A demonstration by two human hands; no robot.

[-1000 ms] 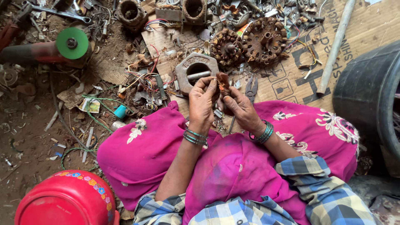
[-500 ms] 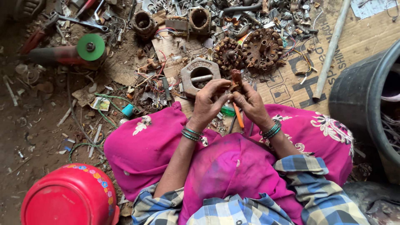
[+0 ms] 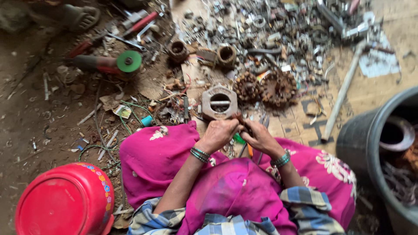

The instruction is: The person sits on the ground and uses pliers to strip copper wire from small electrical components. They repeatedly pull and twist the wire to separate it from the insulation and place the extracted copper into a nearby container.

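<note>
I sit on the ground with pink cloth (image 3: 161,152) over my knees. My left hand (image 3: 220,134) and my right hand (image 3: 257,138) meet in front of me, both closed around a small rusty brown scrap piece (image 3: 241,120) of copper winding. Bangles circle both wrists. Just beyond the hands lies a square metal motor housing (image 3: 219,102) with a round hole. A pair of pliers with orange and green handles (image 3: 244,147) lies under the hands, between my knees.
A red plastic tub (image 3: 65,202) stands at lower left. At right is a large black bin (image 3: 383,148) with scrap inside. A green-disc angle grinder (image 3: 109,63), rusty motor windings (image 3: 263,87), a white pipe (image 3: 342,93) and several loose metal scraps cover the ground ahead.
The view has tilted up and the hands now sit lower and nearer my lap. Both hands still work the same rusty piece.
</note>
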